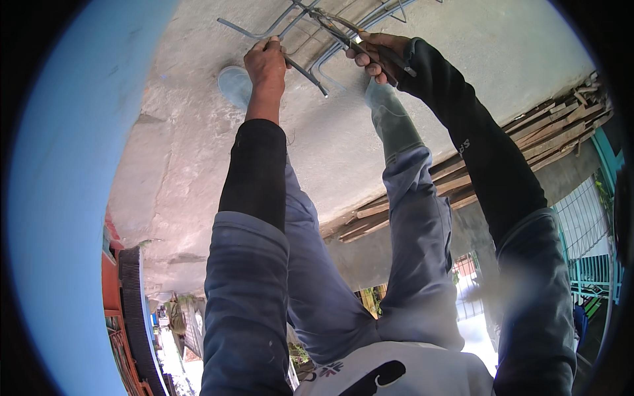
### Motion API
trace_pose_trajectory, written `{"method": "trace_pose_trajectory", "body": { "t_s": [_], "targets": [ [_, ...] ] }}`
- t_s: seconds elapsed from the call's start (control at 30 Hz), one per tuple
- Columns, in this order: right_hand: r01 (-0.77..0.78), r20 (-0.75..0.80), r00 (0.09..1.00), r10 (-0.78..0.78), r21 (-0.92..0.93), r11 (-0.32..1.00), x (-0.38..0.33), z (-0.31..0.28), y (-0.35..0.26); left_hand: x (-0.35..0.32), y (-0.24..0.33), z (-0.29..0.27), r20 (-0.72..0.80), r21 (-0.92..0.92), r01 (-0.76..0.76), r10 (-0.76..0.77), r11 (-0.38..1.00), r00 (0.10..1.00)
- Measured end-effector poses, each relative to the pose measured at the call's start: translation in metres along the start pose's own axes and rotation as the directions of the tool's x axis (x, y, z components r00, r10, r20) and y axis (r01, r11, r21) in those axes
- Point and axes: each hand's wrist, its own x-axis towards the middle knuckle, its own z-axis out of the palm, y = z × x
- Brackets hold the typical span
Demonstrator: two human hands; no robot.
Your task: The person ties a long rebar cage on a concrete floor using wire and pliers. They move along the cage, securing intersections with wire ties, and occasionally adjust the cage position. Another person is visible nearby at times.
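Observation:
At the top of the head view, my left hand (266,63) is closed round a dark steel bar (308,78), whose cut end sticks out below the fingers. My right hand (380,56) grips the handles of long metal pincers (335,29). Their jaw end reaches up to where several bars cross in a rebar frame (264,33). What the jaws hold, if anything, is too small to make out. Thin wire shows faintly near the crossing.
Beneath my legs is a pale concrete floor (178,158). A stack of long wooden boards (555,132) lies to the right. A blue surface (72,165) fills the left side. Turquoise metal railings (588,280) stand at the far right. A greyish round shape (234,86) sits by my left wrist.

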Motion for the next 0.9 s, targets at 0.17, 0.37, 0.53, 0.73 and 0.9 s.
{"method": "trace_pose_trajectory", "body": {
  "t_s": [0.17,0.37,0.53,0.73,0.9],
  "targets": [
    [-0.022,0.011,1.000,0.022,0.072,0.997,-0.001,0.016,0.028,0.007,0.013,-0.031,-0.022,0.620,-0.322,0.427,0.715,0.904],
    [-0.117,-0.286,0.956,0.060,-0.185,0.976,-0.019,0.039,0.019,-0.040,0.088,-0.016,0.567,0.211,0.056,-0.169,0.976,0.806],
    [-0.092,-0.397,0.916,-0.061,-0.356,0.930,-0.032,0.048,0.009,-0.060,0.093,-0.016,0.700,0.067,0.168,-0.166,0.984,0.695],
    [-0.203,-0.504,0.859,-0.092,-0.499,0.842,-0.039,0.069,0.007,-0.079,0.085,-0.015,0.656,-0.104,0.229,-0.106,0.968,0.747],
    [-0.026,-0.468,0.883,-0.030,-0.114,0.993,-0.041,0.078,0.043,-0.095,0.093,-0.030,0.617,0.138,-0.035,-0.058,0.990,0.785]
  ]
}}
